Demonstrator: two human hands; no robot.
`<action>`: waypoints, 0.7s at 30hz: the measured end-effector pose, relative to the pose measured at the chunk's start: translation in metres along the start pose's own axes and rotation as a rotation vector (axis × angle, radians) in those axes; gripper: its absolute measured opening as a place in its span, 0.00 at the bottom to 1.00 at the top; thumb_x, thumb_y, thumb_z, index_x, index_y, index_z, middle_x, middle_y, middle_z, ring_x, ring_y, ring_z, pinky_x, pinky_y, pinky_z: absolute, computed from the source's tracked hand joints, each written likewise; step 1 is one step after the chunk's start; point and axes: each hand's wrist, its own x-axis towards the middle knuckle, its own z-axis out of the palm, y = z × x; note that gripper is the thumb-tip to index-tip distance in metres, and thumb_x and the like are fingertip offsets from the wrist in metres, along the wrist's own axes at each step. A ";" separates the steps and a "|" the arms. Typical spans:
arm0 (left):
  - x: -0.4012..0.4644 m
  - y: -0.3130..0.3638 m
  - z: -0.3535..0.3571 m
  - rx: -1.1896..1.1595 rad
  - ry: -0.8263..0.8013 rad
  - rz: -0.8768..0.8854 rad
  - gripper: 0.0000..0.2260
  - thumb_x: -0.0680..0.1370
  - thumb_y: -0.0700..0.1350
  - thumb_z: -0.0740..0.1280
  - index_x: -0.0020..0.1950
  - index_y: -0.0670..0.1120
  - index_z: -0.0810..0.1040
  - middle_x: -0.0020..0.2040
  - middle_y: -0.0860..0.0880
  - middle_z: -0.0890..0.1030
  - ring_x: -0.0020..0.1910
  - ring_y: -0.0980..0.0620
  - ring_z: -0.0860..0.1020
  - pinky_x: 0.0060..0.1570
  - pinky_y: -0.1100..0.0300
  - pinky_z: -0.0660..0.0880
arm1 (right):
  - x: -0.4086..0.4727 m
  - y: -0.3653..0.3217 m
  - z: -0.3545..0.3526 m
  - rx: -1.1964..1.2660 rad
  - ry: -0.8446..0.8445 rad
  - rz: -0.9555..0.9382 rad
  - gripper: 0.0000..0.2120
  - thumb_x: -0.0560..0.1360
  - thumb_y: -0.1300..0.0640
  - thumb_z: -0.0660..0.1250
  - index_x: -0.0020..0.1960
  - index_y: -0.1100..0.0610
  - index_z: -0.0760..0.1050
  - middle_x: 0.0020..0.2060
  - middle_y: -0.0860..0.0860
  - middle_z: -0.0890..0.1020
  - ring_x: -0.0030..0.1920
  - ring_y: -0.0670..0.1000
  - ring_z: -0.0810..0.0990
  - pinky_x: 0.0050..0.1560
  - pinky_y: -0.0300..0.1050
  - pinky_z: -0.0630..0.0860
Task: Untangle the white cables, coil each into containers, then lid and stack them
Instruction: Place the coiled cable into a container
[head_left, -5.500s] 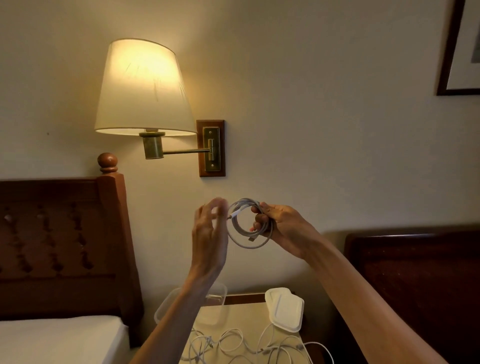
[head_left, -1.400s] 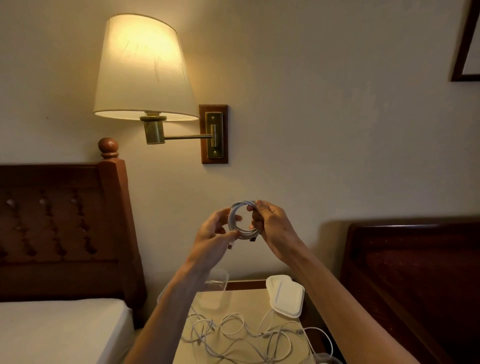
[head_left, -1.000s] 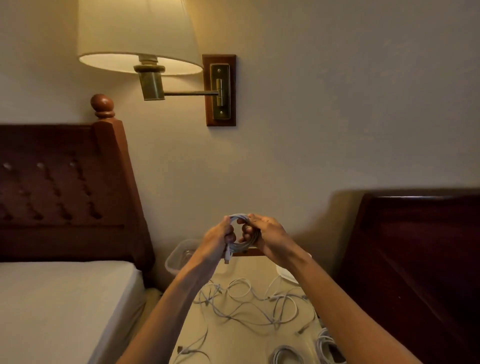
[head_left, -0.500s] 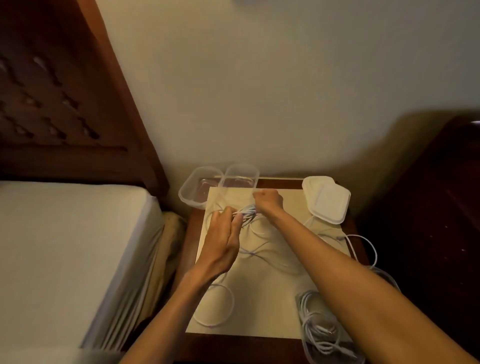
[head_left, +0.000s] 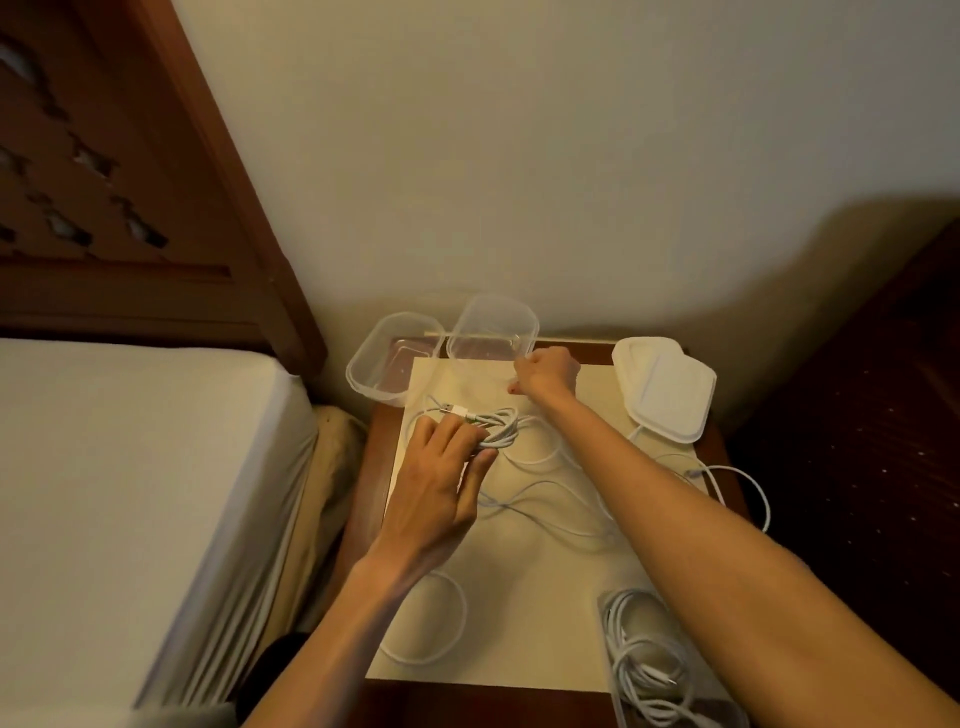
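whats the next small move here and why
Probably draw the empty clear plastic container nearer: the right hand is at its rim, while the left hand holds the coiled white cable, ready to drop in.

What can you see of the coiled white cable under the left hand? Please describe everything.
The coiled cable is a white cord wound into several loops, squeezed into a flat bundle. A white plug end sticks out at its far-left side. It lies low over the pale mat on the nightstand, among loose white cables. The left hand holds it between thumb and fingers; the right hand is apart from it.
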 end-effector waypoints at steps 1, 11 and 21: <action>0.000 0.003 -0.002 -0.002 0.017 0.011 0.10 0.82 0.50 0.57 0.53 0.47 0.76 0.49 0.53 0.74 0.47 0.53 0.68 0.47 0.59 0.68 | -0.010 0.000 -0.011 0.007 0.015 -0.043 0.11 0.78 0.56 0.66 0.43 0.63 0.82 0.37 0.56 0.85 0.31 0.49 0.84 0.45 0.45 0.82; -0.014 0.045 -0.030 0.040 0.203 0.232 0.12 0.78 0.47 0.66 0.56 0.43 0.82 0.54 0.47 0.82 0.55 0.52 0.76 0.52 0.63 0.74 | -0.157 0.046 -0.117 -0.010 -0.021 -0.274 0.12 0.74 0.59 0.67 0.37 0.67 0.78 0.27 0.56 0.81 0.28 0.47 0.82 0.38 0.47 0.81; -0.081 0.042 -0.011 0.168 -0.081 0.245 0.05 0.76 0.46 0.70 0.50 0.48 0.83 0.48 0.54 0.83 0.45 0.51 0.76 0.40 0.57 0.77 | -0.244 0.120 -0.097 -0.249 -0.121 -0.271 0.09 0.67 0.60 0.64 0.31 0.63 0.73 0.23 0.56 0.78 0.27 0.51 0.81 0.32 0.52 0.78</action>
